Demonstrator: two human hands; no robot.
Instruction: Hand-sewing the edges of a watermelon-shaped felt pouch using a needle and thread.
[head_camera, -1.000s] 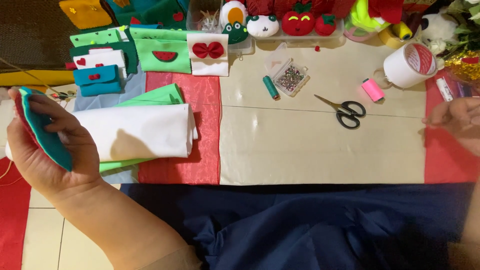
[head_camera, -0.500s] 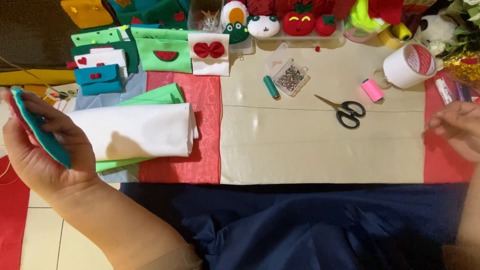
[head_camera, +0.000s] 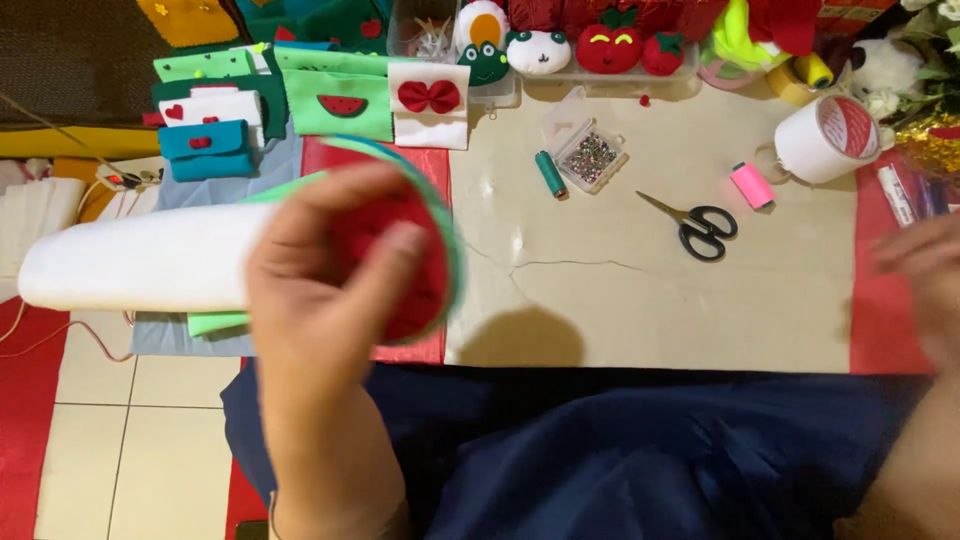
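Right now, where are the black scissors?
In the head view, the black scissors lie on the beige mat, right of centre, between the box of pins and the pink thread spool.

The round felt watermelon piece is red with a green rim. The small thread spool is pink, the scissors' handles black, the folded felt roll white, the desk cream.

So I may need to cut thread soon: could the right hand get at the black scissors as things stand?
Probably yes. The right hand looks empty, and the black scissors lie alone on bare table to its left, nothing between.
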